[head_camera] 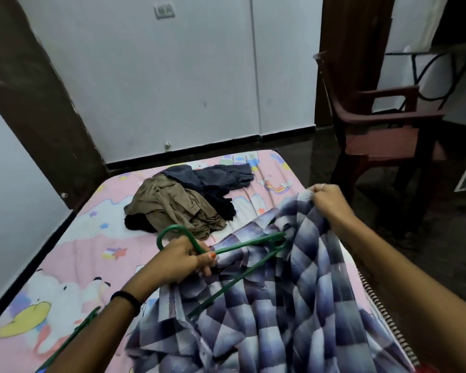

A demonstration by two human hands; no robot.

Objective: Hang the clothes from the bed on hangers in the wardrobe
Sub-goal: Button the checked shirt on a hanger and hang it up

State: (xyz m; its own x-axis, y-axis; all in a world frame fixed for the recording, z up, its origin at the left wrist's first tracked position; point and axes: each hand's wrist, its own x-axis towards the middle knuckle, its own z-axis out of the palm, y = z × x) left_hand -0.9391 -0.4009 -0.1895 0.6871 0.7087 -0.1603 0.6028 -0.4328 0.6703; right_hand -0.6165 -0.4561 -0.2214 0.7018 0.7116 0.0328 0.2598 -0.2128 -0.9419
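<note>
Indoors: left hand (184,258) grips green hanger (242,244); right hand (330,201) pinches checked shirt (293,305) over pink bed (73,251); chair (382,125) near, seemingly plastic.

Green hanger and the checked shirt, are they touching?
Touching. The head view shows the green hanger, gripped by the left hand, running into the checked shirt with cloth over its far end.

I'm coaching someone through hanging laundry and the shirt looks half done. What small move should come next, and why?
Probably draw the checked shirt the rest of the way over the far arm of the green hanger. The left hand grips the hanger by its hook, the right hand pinches a lifted edge of the shirt, and the hanger's frame lies exposed on top of the cloth.
</note>
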